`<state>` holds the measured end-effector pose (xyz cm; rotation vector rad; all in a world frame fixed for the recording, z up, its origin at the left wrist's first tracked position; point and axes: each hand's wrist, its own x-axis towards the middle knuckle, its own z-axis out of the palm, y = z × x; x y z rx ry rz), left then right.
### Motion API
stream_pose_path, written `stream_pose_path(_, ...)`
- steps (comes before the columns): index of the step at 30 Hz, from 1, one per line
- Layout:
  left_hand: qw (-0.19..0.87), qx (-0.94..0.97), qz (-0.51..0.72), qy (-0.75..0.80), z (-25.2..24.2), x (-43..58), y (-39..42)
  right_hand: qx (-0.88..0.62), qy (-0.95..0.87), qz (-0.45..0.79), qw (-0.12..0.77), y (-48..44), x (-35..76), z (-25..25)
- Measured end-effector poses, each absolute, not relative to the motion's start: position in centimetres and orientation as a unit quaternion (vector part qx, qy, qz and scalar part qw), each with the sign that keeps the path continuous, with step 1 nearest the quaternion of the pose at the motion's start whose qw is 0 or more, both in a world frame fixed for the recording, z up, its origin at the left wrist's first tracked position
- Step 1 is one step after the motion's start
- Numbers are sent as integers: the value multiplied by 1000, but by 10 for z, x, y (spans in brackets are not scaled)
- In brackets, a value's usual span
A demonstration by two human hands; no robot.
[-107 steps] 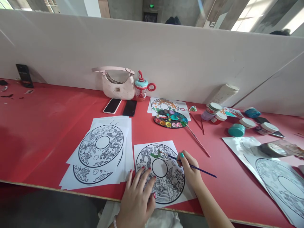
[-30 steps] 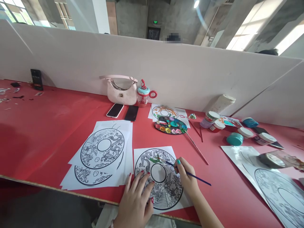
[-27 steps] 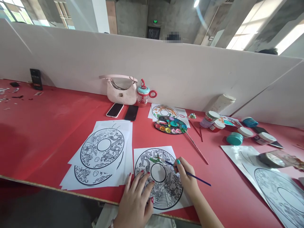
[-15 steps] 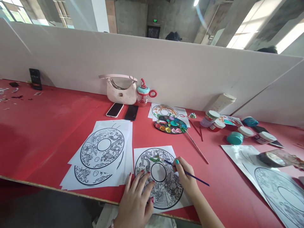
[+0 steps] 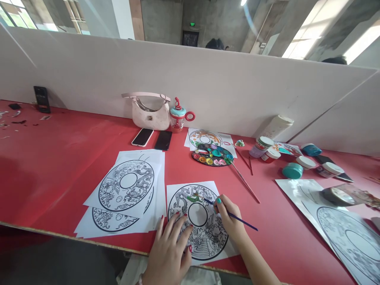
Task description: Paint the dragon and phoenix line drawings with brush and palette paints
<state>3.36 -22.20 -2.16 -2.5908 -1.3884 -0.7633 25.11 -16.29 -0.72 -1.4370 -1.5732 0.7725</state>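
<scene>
My right hand pinches a dark blue paintbrush, its tip touching a green patch near the top of a printed ring drawing. The drawing shows a dragon and a phoenix in black outline around a plain centre circle. Flat across the lower left of this sheet lies my left hand, fingers spread and nails red. Beyond the sheet rests a black paint palette with many colours in its wells, partly over another sheet painted orange and green. A second brush leans off the palette.
Left of my sheet is a stack of printed drawings. Behind it are two phones, a pink handbag and a lidded cup against the partition. Paint jars and a lying jar occupy the right side.
The brush's handle end has swung slightly left and up, while its tip stays on the green patch. My left hand keeps its place. The whole view has shifted a little.
</scene>
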Motion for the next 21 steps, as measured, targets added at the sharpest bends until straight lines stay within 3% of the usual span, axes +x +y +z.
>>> stream_pose_path(7, 0, -877, -248, -411, 4, 11, -230, -575, -626, 272, 451, -164, 251, -2)
stream_pose_path(10, 61, -825, -307, -470, 16, -32, -211, -561, -636, 268, 458, -164, 252, -1)
stream_pose_path(14, 51, -705, -169, -687, 2, -91, -165, -549, -648, 262, 458, -165, 252, -3)
stream_pose_path(17, 28, -716, -88, -691, -14, -109, -154, -552, -654, 256, 450, -166, 252, -4)
stream_pose_path(21, 20, -751, -84, -655, -15, -99, -180, -556, -655, 238, 454, -165, 251, -1)
